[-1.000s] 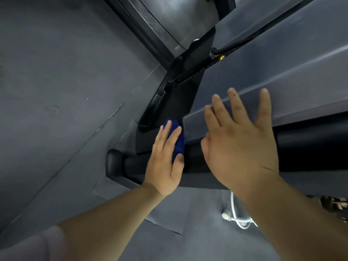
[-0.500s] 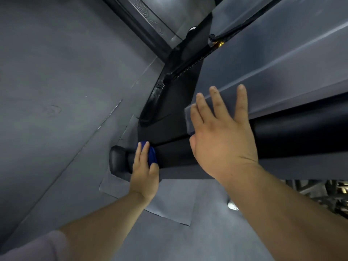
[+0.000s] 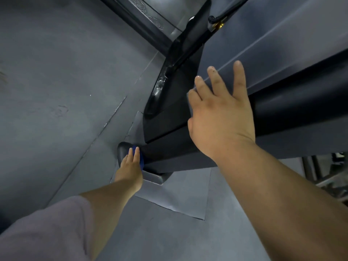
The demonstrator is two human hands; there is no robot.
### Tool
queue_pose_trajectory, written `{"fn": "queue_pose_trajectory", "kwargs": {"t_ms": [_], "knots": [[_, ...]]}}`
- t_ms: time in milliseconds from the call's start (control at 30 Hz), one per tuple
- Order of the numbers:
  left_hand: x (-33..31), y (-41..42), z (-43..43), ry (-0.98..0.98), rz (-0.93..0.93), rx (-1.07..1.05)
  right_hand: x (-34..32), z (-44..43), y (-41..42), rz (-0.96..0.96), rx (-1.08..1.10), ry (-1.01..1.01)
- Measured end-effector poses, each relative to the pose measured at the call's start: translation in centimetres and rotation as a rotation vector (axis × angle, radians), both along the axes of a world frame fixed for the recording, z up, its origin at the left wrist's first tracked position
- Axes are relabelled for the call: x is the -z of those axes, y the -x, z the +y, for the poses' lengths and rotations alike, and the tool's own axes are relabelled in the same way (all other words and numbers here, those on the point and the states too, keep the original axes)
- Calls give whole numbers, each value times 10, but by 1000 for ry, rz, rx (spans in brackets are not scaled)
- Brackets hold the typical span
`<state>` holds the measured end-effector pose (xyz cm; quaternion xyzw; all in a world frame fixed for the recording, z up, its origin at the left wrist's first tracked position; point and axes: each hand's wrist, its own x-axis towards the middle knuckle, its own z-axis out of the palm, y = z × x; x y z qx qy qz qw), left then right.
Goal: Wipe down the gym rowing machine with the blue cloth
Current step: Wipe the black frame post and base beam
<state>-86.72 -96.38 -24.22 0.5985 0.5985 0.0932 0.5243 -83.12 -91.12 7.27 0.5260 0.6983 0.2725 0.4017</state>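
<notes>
Grey gym flooring (image 3: 56, 91) lies under the rowing machine (image 3: 282, 44). With straight fingers, the left grip (image 3: 130, 168) presses the blue cloth (image 3: 141, 161) onto the black base bar (image 3: 169, 153) at its end — the bar runs rightward from there. The right grip (image 3: 220, 117), splayed and released, braces higher up.

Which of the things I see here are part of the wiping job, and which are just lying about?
Part of the job:
rowing machine
blue cloth, pressed by the left hand against its low end
right hand, flat on its grey panel

Just lying about:
grey floor mat under the machine
metal frame at the right edge
</notes>
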Motion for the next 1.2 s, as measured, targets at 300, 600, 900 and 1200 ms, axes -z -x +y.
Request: {"fn": "queue_pose_trajectory", "kwargs": {"t_ms": [300,600,900,1200], "knots": [[11,18,4,-163,298,279,3,-4,-4,13,-17,-14],[-25,79,44,217,-298,-469,66,-16,2,222,80,97],[-51,92,29,500,-451,-299,194,-66,17,1339,722,277],[-24,61,-8,370,-264,-170,276,-137,-37,2028,1485,-267]]}}
